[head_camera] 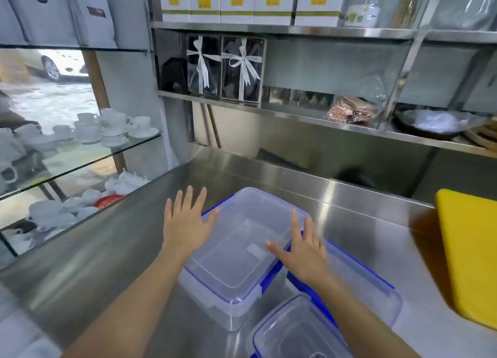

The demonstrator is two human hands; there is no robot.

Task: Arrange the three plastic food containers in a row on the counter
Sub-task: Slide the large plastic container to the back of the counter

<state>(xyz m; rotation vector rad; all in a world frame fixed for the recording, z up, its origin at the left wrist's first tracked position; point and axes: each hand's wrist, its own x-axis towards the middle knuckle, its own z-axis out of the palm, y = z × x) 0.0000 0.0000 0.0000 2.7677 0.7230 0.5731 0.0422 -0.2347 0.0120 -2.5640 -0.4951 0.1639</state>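
Gripping nothing: 2 hands spread flat, fingers splayed wide, hovering over the largest container point(236, 252). Left hand point(185, 223) sitting at that container's left rim, thumb reaching over the blue edge; contact hard to tell. Right hand point(301, 252) hanging above its right side, thumb pointing in over the clear lid.

Counting 3 clear plastic containers with blue clips, all lidded, bunched together on the steel bench point(88, 250) rather than lined up. Largest one lying nearest the middle, angled; second container point(371, 285) tucked just beside it on the right, partly hidden under the right forearm; smallest container point(293, 333) lying closest to the camera, cut off by the bottom edge.

Showing 1 small pale label patch through the largest lid, writing too faint to read. Lying at the bench's right end, 1 yellow cutting board point(470, 252).

Standing on the top shelf, 5 white boxes point(236, 2) with yellow-and-green print, text unreadable. Below them, 2 dark gift boxes point(226, 67) tied with white ribbon.
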